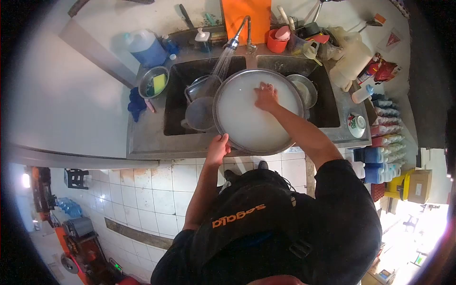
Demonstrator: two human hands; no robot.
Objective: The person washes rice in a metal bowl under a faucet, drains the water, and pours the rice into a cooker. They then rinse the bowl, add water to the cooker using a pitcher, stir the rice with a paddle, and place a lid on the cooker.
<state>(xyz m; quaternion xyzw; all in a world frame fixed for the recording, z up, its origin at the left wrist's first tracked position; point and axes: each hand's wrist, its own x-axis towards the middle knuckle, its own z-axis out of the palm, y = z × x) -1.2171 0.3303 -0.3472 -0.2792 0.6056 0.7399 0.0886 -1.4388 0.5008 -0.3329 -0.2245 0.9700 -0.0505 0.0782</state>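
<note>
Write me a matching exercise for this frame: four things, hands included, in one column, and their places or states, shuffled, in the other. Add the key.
Things
1. Left hand
2. Sponge
3. Tap
4. Right hand

Places or states
A. Running, its spray falling toward the left basin
B. In the cloudy liquid, fingers partly visible
C. Gripping the rim of the large round pan
D. In the metal bowl on the counter, left of the sink

Right pairs: 1-C, 2-D, 3-A, 4-B

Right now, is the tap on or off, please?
The tap is on: water sprays from its head into the left basin.
</note>
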